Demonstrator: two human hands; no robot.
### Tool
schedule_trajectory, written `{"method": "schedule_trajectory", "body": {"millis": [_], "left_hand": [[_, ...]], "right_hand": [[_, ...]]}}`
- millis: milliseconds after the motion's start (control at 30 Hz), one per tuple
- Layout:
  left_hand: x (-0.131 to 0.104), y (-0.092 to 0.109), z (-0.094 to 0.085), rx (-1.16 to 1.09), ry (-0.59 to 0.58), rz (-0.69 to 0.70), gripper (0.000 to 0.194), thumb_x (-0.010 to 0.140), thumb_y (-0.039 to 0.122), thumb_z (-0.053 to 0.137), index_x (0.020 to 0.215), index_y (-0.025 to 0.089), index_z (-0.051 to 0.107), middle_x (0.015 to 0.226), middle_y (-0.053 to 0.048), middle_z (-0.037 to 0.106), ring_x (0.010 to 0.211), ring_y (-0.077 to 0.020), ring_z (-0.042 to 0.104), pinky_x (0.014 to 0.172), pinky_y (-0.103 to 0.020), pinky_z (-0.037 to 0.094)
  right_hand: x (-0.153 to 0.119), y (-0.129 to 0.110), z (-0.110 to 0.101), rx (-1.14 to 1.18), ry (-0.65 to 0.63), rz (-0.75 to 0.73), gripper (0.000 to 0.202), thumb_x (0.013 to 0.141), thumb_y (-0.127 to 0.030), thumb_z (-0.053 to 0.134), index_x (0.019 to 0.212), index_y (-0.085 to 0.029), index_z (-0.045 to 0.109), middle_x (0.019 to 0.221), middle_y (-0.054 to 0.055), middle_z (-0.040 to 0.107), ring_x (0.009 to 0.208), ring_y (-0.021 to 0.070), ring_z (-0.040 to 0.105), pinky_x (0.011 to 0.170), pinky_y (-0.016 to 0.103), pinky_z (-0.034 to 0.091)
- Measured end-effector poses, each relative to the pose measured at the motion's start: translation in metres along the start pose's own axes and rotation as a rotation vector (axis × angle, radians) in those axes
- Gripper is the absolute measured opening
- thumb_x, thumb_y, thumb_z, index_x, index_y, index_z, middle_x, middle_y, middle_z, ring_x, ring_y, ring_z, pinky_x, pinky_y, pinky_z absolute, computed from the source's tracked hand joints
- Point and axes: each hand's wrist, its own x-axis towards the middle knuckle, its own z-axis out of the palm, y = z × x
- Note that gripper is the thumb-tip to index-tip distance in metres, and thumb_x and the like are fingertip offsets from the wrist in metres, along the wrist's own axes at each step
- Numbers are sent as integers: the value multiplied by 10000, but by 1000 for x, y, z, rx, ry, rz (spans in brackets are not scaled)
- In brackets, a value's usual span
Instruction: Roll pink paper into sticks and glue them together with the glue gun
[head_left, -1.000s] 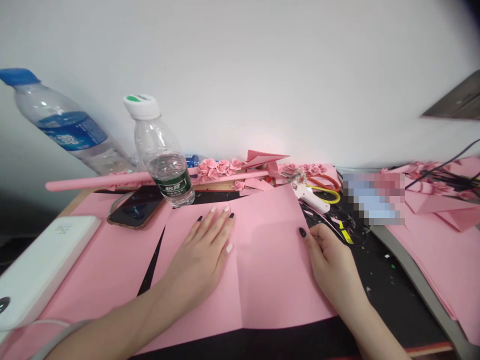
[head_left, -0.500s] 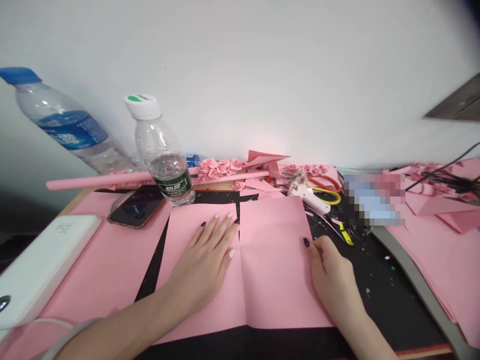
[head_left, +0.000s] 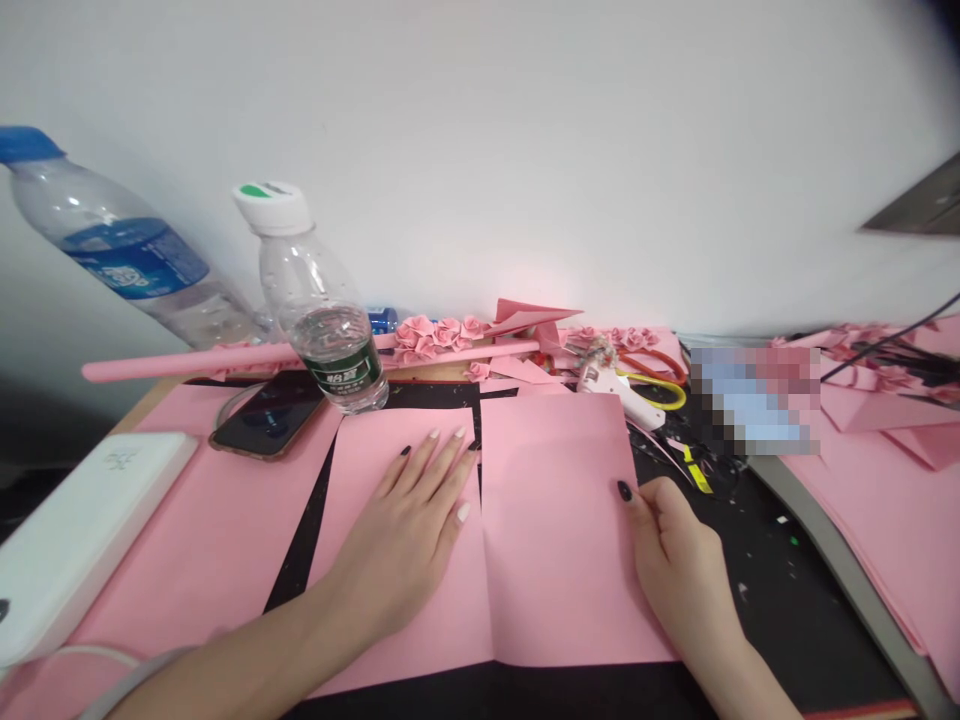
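Note:
A pink paper sheet (head_left: 559,540) lies in front of me with a crease down its middle and a slit at the top of the crease. On its left half my left hand (head_left: 409,535) rests flat, fingers spread. At the sheet's right edge, my right hand (head_left: 675,540) pinches the paper between thumb and curled fingers. The right half is lifted slightly near that edge. Black mat (head_left: 765,600) shows around the sheet.
Behind the sheet stand a clear bottle (head_left: 337,350), pink paper roses (head_left: 431,338), a glue gun (head_left: 619,395) and scissors (head_left: 664,390). Leftward are a phone (head_left: 270,415), a white power bank (head_left: 97,530) and a blue-capped bottle (head_left: 135,250). More pink paper (head_left: 885,500) lies right.
My right hand has moved slightly right with the sheet's right edge, and the right half looks opened wider. My left hand stays in place on the paper.

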Motion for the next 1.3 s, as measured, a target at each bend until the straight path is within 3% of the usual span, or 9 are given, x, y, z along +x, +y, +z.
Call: {"method": "schedule_trajectory", "body": {"millis": [433, 667, 833, 967, 1133, 1300], "left_hand": [[2, 1, -2, 11, -14, 1, 508, 948, 272, 244, 1447, 228, 162, 1526, 0, 104, 1391, -231, 131, 1085, -454, 245], [-1, 1, -1, 4, 3, 9, 510, 945, 266, 252, 1446, 222, 171, 1527, -2, 106, 1393, -236, 119, 1087, -458, 244], [1, 1, -1, -34, -16, -11, 515, 948, 271, 243, 1451, 228, 141, 1528, 7, 87, 1394, -234, 111, 1096, -462, 242], [-2, 0, -11, -102, -49, -9, 556, 943, 321, 276, 1457, 238, 79, 1531, 11, 41, 1398, -237, 80, 1102, -448, 251], [-8, -21, -36, -136, -39, -134, 678, 888, 386, 405, 1457, 255, 61, 1518, -14, 162, 1371, -237, 214, 1085, -422, 300], [5, -50, -47, -174, -178, -191, 750, 787, 338, 548, 1441, 250, 193, 1499, -40, 228, 1318, -267, 338, 1001, -378, 409]], "right_hand": [[-1, 5, -4, -37, 62, 34, 231, 861, -322, 422, 652, -226, 400, 451, -55, 443, 374, 103, 430, 388, 179, 320], [0, 16, -8, -17, 64, 149, 248, 855, -373, 427, 656, -225, 419, 455, -51, 441, 406, 114, 427, 399, 187, 319], [2, 31, -21, -15, 163, 317, 287, 848, -432, 445, 656, -217, 444, 488, -37, 458, 453, 126, 422, 421, 209, 312], [4, 35, -25, 72, 235, 369, 299, 844, -436, 459, 649, -210, 454, 510, -38, 439, 485, 127, 396, 443, 223, 310], [7, 34, -24, 175, 254, 399, 336, 844, -452, 465, 619, -204, 440, 520, -47, 400, 500, 119, 365, 466, 234, 303], [6, 33, -25, 278, 205, 392, 325, 833, -447, 483, 621, -204, 441, 523, -43, 394, 499, 120, 348, 448, 234, 280]]}}
